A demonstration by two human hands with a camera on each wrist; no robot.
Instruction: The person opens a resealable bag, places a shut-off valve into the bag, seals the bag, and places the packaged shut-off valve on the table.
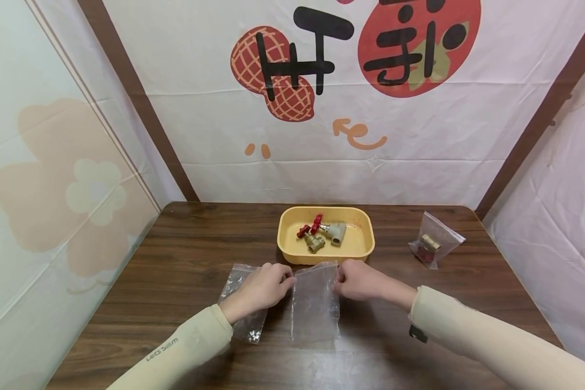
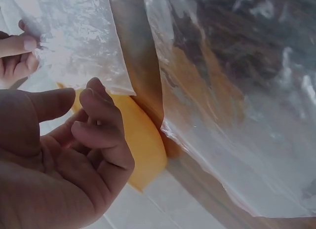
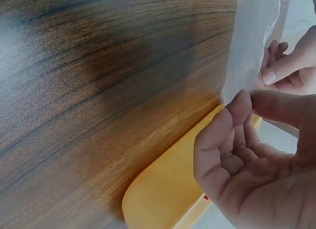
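A clear zip-lock bag (image 1: 314, 309) hangs upright between my two hands, in front of the yellow tray (image 1: 285, 250). At its upper left corner my left hand (image 1: 265, 284) pinches the edge, fingers curled. My right hand (image 1: 362, 280) pinches the upper right corner between thumb and index finger, plain in the right wrist view. The bag (image 2: 79, 41) looks flat, with nothing visible inside. More clear plastic (image 1: 246, 327) lies on the table under my left hand and wrist; how many bags it is, I cannot tell.
Inside the tray are a brass valve (image 1: 316, 244) with a red handle and a grey valve fitting (image 1: 337, 233), also red-handled. At the right stands a zip-lock bag (image 1: 443, 238) holding a brass fitting (image 1: 430, 242) and something red. The brown wooden table (image 1: 200, 244) meets a printed curtain behind.
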